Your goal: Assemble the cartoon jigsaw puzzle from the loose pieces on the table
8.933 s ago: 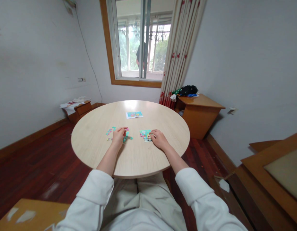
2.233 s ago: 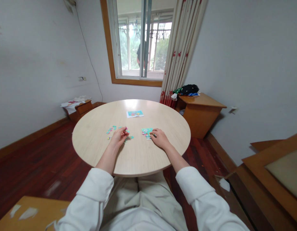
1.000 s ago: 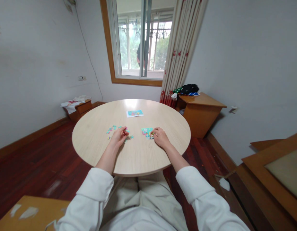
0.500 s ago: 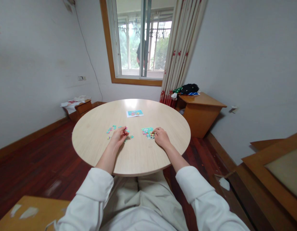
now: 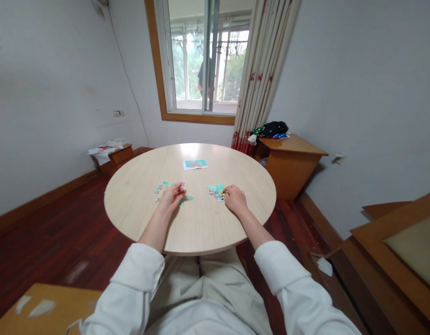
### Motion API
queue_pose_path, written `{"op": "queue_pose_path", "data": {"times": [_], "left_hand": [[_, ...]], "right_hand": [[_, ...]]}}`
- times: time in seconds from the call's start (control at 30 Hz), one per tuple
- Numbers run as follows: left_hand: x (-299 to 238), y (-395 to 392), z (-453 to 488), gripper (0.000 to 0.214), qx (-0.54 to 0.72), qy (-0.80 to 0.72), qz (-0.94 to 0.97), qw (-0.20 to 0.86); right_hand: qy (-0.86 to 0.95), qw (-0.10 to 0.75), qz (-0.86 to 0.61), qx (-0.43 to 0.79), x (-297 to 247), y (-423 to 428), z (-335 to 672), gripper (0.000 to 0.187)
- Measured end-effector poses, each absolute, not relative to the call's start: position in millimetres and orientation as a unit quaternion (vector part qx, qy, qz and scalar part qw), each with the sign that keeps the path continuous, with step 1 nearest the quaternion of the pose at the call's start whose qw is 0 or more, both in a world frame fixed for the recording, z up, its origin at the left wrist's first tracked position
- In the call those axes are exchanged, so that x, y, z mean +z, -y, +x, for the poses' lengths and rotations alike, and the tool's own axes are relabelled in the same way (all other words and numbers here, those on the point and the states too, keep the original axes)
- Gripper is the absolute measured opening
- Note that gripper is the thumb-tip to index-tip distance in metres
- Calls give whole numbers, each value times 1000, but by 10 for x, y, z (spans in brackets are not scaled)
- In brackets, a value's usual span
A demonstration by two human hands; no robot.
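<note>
I sit at a round pale wooden table [image 5: 201,228]. A small joined patch of teal jigsaw pieces [image 5: 215,190] lies right of centre. My right hand [image 5: 234,200] rests at its right edge, fingers curled, fingertips pinched on a small piece at the patch. Several loose teal and pink jigsaw pieces [image 5: 161,188] lie scattered left of centre. My left hand [image 5: 173,197] lies among them with fingers drawn together in a pinch; what they hold is too small to see. A printed picture card [image 5: 195,164] lies further back on the table.
A wooden side cabinet [image 5: 287,163] with dark clothing on top stands at the right, beside a curtain [image 5: 260,74]. A cardboard box [image 5: 113,156] with papers sits on the floor at the left wall. Wooden furniture [image 5: 403,251] stands at my right. Someone stands outside the window [image 5: 204,77].
My right hand has slid slightly right and nearer along the joined patch, fingers staying curled on a piece. My left hand has stayed among the loose pieces, barely shifting.
</note>
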State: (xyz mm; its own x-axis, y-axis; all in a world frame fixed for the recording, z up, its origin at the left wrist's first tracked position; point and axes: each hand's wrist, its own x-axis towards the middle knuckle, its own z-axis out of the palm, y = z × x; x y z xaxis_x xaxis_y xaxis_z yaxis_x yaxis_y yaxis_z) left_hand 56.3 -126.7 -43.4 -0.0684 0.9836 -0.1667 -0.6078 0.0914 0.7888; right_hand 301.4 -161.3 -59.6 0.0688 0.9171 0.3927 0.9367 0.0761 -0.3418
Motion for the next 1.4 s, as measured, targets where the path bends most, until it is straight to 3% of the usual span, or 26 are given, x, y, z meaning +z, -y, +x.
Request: {"op": "queue_pose_path", "data": {"times": [0.37,0.57,0.63,1.03,1.4], "left_hand": [[-419,1242,502,16,654,-404,299,566],[-430,1207,366,11,693,-530,369,320],[-433,1201,324,9,687,-548,384,284],[-366,1166,202,15,748,-464,174,442],[-362,1159,50,20,797,-429,53,421]], "right_hand": [[687,264,-676,-30,-599,1622,3010,28],[688,258,-678,-20,-594,1621,3010,28],[688,258,-678,-17,-591,1620,3010,28],[684,257,-682,-4,-577,1625,3002,27],[684,251,-685,-8,-578,1625,3003,27]]}}
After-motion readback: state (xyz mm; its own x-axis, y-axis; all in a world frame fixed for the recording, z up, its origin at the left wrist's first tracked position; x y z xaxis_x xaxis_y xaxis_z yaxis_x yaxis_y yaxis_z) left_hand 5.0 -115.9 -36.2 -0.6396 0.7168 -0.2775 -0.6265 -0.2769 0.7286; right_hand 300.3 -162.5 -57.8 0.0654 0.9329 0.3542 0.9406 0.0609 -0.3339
